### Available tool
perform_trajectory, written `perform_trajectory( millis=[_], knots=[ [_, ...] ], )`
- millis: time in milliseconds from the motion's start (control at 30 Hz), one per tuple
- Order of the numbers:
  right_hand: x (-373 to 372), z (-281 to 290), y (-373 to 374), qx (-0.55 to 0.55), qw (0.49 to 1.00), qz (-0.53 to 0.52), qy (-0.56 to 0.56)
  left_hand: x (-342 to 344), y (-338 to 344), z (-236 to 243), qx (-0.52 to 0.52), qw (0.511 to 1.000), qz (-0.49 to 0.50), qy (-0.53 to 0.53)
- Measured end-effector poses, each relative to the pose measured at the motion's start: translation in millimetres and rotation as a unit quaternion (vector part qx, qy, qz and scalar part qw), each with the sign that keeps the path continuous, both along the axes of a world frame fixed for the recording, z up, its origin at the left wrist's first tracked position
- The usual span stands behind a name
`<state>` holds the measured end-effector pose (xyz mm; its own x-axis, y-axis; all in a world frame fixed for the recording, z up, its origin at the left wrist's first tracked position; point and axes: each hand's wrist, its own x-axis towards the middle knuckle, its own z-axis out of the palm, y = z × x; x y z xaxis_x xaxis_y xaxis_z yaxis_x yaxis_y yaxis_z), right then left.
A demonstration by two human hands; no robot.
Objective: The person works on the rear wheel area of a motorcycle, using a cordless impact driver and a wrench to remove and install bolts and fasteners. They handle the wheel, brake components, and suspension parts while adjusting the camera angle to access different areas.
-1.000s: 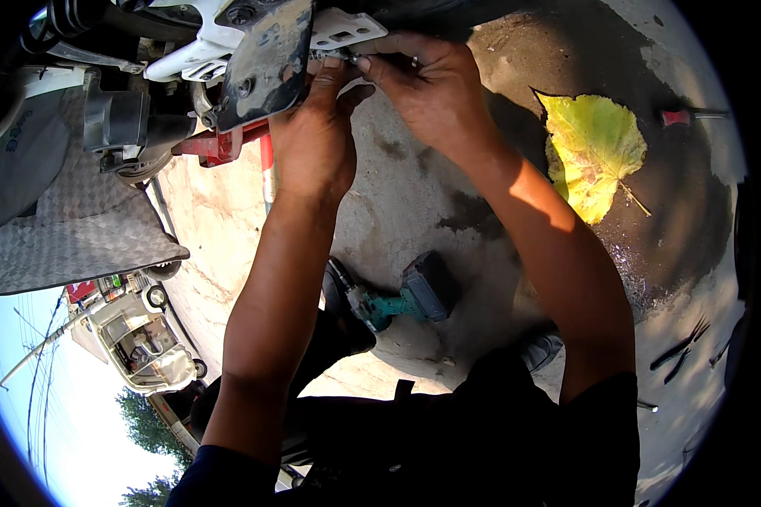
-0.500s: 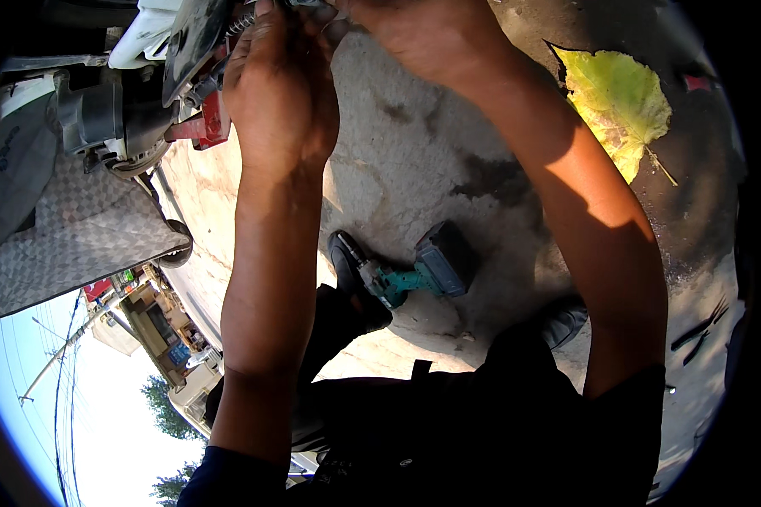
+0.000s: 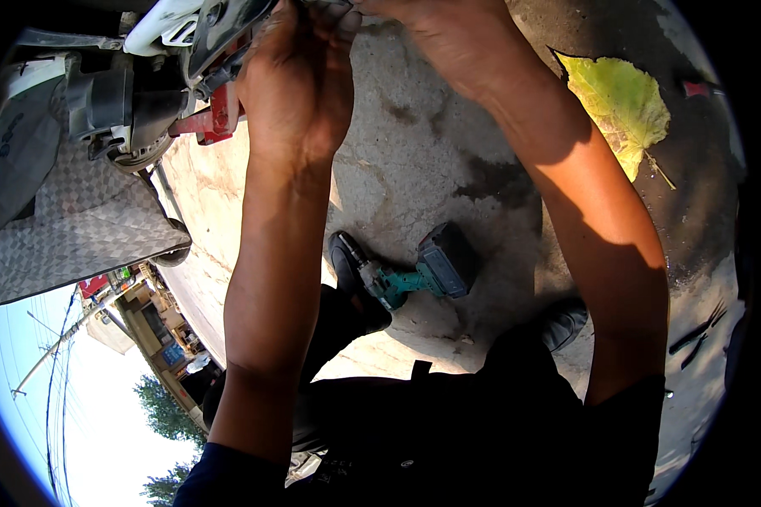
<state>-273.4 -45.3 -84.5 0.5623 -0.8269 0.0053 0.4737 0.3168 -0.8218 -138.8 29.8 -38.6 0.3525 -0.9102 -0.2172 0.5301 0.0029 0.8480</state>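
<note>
My left hand (image 3: 296, 93) is raised at the top of the head view, fingers curled beside a black plate (image 3: 220, 25) and a white bracket (image 3: 161, 29) on the vehicle, with a red part (image 3: 216, 114) just below. My right hand (image 3: 444, 38) reaches in from the right, its fingertips meeting the left hand's at the top edge. Both hands are closed around something small that I cannot make out; their fingertips are partly hidden and blurred.
On the concrete ground lie a teal cordless power tool (image 3: 406, 279) between my shoes, a large yellow leaf (image 3: 617, 101), pliers (image 3: 698, 334) and a red-handled tool (image 3: 695, 89). A checked seat cover (image 3: 84, 220) hangs at left; a roadside building (image 3: 161, 325) stands beyond.
Since a second ago my hands have shifted up to the top edge, the left also leftward over the plate and bracket. The ground objects appear shifted in view.
</note>
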Motion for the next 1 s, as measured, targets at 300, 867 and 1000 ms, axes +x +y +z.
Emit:
perform_trajectory(
  millis=[300, 867, 1000],
  knots=[
    [-1.8, 0.4, 3.5, -0.048, 0.998, -0.045, 0.02, 4.4, 2.8, -5.2, -0.065, 0.996, -0.062, 0.009],
    [7.1, -4.9, 11.0, -0.025, 0.988, -0.078, -0.129, -11.8, 3.5, -10.5, -0.026, 0.999, -0.012, -0.021],
    [8.7, -6.9, 11.4, -0.053, 0.991, -0.088, -0.08, -12.4, 4.4, -14.5, -0.053, 0.998, -0.011, -0.018]
  ],
)
